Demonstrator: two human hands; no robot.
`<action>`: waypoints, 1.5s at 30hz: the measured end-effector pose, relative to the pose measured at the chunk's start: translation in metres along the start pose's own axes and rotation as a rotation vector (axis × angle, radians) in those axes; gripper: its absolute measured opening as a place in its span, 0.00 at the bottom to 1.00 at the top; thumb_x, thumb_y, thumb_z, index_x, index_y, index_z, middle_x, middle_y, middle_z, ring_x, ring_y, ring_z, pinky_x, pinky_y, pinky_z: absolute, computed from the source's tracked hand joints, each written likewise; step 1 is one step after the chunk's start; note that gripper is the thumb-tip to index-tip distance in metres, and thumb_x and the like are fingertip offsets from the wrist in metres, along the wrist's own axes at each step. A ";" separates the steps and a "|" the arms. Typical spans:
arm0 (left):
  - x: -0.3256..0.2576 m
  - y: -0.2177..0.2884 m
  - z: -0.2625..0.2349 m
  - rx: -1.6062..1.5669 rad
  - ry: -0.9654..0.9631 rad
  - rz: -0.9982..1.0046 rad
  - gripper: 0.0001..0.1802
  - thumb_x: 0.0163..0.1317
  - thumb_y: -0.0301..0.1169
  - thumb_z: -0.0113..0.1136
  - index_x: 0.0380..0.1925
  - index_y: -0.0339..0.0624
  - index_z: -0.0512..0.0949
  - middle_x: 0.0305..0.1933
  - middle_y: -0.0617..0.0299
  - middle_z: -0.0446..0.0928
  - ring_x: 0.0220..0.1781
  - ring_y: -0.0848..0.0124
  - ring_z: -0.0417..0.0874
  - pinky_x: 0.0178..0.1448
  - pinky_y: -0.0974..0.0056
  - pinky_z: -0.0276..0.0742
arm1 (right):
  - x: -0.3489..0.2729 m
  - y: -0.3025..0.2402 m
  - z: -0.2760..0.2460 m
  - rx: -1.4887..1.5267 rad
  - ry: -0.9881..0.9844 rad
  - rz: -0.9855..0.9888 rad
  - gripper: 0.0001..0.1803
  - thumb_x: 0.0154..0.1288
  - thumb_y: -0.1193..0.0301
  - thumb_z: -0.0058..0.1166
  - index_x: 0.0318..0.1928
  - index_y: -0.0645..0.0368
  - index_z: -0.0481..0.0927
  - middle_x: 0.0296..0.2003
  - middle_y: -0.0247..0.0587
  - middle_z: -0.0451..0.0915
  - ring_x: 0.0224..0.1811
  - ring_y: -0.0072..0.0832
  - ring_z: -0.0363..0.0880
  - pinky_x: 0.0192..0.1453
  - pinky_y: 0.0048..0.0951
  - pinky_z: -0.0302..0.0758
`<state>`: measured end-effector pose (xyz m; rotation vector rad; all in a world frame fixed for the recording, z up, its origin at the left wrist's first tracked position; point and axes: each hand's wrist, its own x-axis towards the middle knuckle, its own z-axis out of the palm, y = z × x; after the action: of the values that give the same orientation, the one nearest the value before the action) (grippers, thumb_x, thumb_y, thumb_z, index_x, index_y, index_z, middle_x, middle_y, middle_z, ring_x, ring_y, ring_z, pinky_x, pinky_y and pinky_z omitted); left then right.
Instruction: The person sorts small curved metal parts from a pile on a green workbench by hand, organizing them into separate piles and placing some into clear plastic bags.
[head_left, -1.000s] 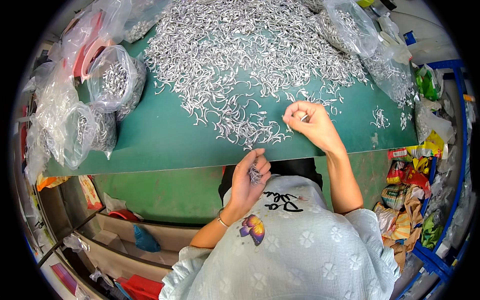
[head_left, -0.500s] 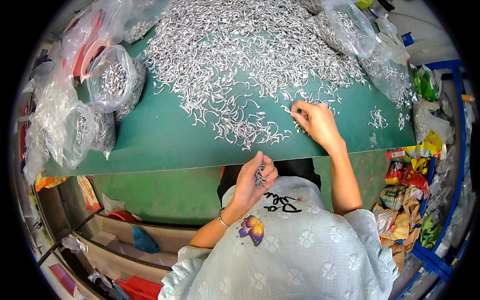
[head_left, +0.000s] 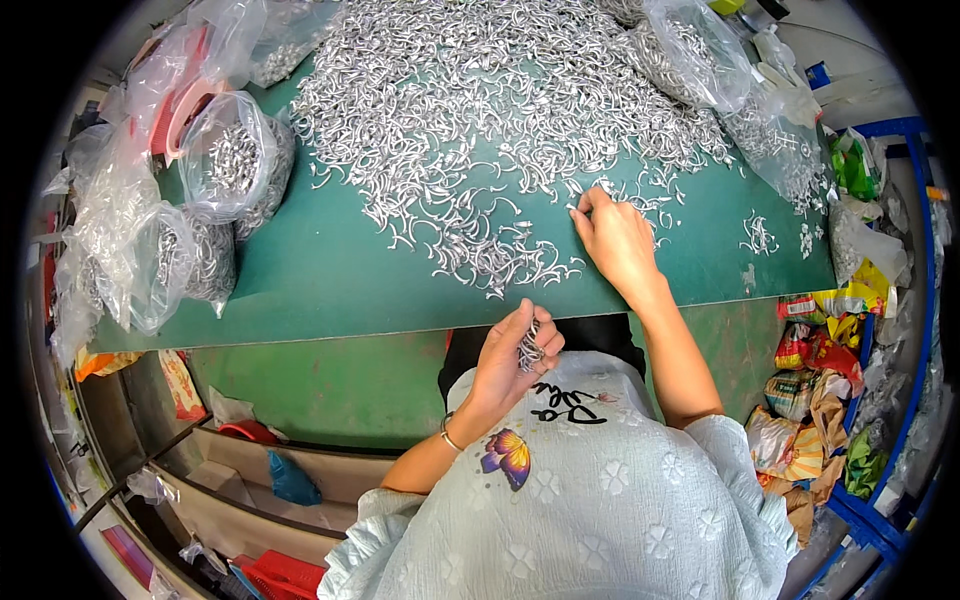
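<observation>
A large heap of small curved silver metal pieces (head_left: 480, 110) covers the far half of a green table (head_left: 330, 280). My right hand (head_left: 615, 240) rests on the heap's near edge, its fingertips pinching at one loose piece. My left hand (head_left: 510, 355) is held below the table's front edge, close to my chest, closed around a small bundle of the same metal pieces (head_left: 530, 350).
Clear plastic bags of metal pieces (head_left: 215, 170) stand at the table's left, and more bags (head_left: 700, 60) at the far right. Crumpled coloured wrappers (head_left: 815, 350) pile up at the right. Shelves with oddments (head_left: 270, 470) lie below left.
My right hand has slid a little away from me and to the right along the heap's edge. My left hand has stayed near my chest with its bundle.
</observation>
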<state>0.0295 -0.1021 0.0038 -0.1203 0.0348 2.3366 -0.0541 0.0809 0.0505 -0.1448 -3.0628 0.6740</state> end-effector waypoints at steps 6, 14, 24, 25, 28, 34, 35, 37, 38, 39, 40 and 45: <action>0.009 -0.004 0.042 0.242 0.562 0.182 0.18 0.69 0.43 0.40 0.46 0.44 0.72 0.34 0.64 0.71 0.42 0.67 0.74 0.41 0.67 0.78 | -0.022 -0.019 -0.034 0.543 -0.477 -0.109 0.06 0.52 0.71 0.58 0.30 0.61 0.78 0.13 0.38 0.71 0.15 0.23 0.66 0.23 0.27 0.64; 0.000 -0.001 0.034 0.173 0.391 0.031 0.14 0.67 0.43 0.47 0.33 0.44 0.72 0.25 0.68 0.65 0.31 0.74 0.68 0.25 0.75 0.62 | -0.008 -0.022 -0.001 0.182 -0.236 -0.291 0.08 0.53 0.68 0.60 0.32 0.58 0.77 0.15 0.42 0.73 0.17 0.37 0.72 0.23 0.36 0.66; 0.007 -0.002 0.044 0.153 0.591 0.152 0.20 0.67 0.44 0.46 0.47 0.38 0.72 0.34 0.63 0.73 0.41 0.68 0.77 0.41 0.67 0.80 | -0.019 -0.030 -0.041 0.418 -0.622 -0.337 0.06 0.53 0.72 0.61 0.33 0.57 0.80 0.12 0.32 0.68 0.14 0.17 0.60 0.20 0.24 0.59; 0.009 -0.001 0.046 0.111 0.623 0.159 0.21 0.67 0.43 0.45 0.48 0.37 0.71 0.35 0.62 0.74 0.43 0.67 0.78 0.44 0.66 0.81 | -0.016 -0.032 -0.039 0.430 -0.542 -0.274 0.07 0.52 0.72 0.61 0.33 0.57 0.80 0.11 0.33 0.67 0.14 0.18 0.60 0.20 0.24 0.59; 0.000 -0.003 0.021 0.148 0.374 0.126 0.17 0.67 0.39 0.48 0.46 0.36 0.72 0.37 0.58 0.75 0.41 0.68 0.77 0.39 0.67 0.80 | 0.003 -0.037 -0.031 0.425 -0.281 -0.153 0.08 0.53 0.71 0.60 0.35 0.55 0.79 0.12 0.36 0.69 0.12 0.24 0.64 0.20 0.26 0.62; -0.007 0.001 0.021 0.200 0.191 0.038 0.13 0.65 0.35 0.51 0.38 0.35 0.74 0.37 0.55 0.76 0.37 0.68 0.78 0.33 0.69 0.77 | 0.011 -0.030 0.008 0.147 -0.193 -0.281 0.05 0.55 0.70 0.55 0.33 0.57 0.78 0.16 0.44 0.76 0.21 0.42 0.76 0.26 0.39 0.70; -0.009 0.003 0.021 0.230 0.178 0.023 0.12 0.65 0.35 0.51 0.36 0.35 0.75 0.37 0.55 0.76 0.36 0.68 0.78 0.33 0.69 0.76 | 0.011 -0.027 0.004 0.163 -0.228 -0.225 0.06 0.54 0.70 0.55 0.32 0.56 0.78 0.17 0.46 0.76 0.22 0.43 0.77 0.27 0.42 0.71; -0.010 0.003 0.023 0.199 0.198 0.036 0.14 0.66 0.37 0.49 0.33 0.37 0.74 0.36 0.54 0.75 0.34 0.68 0.77 0.33 0.67 0.76 | 0.010 -0.021 -0.005 0.280 -0.272 -0.117 0.05 0.55 0.70 0.54 0.30 0.57 0.78 0.15 0.43 0.75 0.19 0.38 0.76 0.26 0.38 0.70; -0.009 0.003 0.028 0.177 0.242 0.026 0.14 0.66 0.38 0.48 0.33 0.38 0.74 0.35 0.55 0.73 0.34 0.68 0.75 0.34 0.66 0.75 | 0.009 -0.021 -0.012 0.317 -0.285 -0.098 0.05 0.55 0.70 0.54 0.31 0.57 0.78 0.15 0.43 0.75 0.18 0.38 0.75 0.25 0.37 0.70; -0.008 0.003 0.030 0.154 0.286 0.017 0.14 0.67 0.39 0.47 0.33 0.39 0.73 0.34 0.56 0.72 0.33 0.68 0.73 0.34 0.66 0.75 | 0.007 -0.021 -0.016 0.353 -0.298 -0.078 0.05 0.55 0.69 0.55 0.31 0.56 0.78 0.14 0.42 0.74 0.18 0.39 0.75 0.25 0.37 0.70; -0.006 0.002 0.028 0.167 0.242 0.023 0.14 0.67 0.39 0.47 0.32 0.40 0.73 0.33 0.57 0.71 0.33 0.68 0.73 0.35 0.65 0.76 | 0.006 -0.020 -0.014 0.250 -0.257 -0.078 0.05 0.55 0.69 0.55 0.31 0.56 0.77 0.14 0.42 0.75 0.18 0.40 0.75 0.25 0.38 0.70; -0.005 -0.001 0.018 0.220 0.115 0.029 0.13 0.65 0.39 0.51 0.33 0.40 0.72 0.29 0.62 0.68 0.33 0.68 0.72 0.40 0.64 0.77 | 0.000 -0.028 -0.017 0.203 -0.134 -0.044 0.06 0.55 0.68 0.56 0.31 0.56 0.75 0.17 0.46 0.76 0.21 0.45 0.76 0.26 0.42 0.71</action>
<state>0.0321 -0.1043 0.0227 -0.1455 0.3514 2.3345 -0.0563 0.0625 0.0783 -0.0323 -3.0852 1.0262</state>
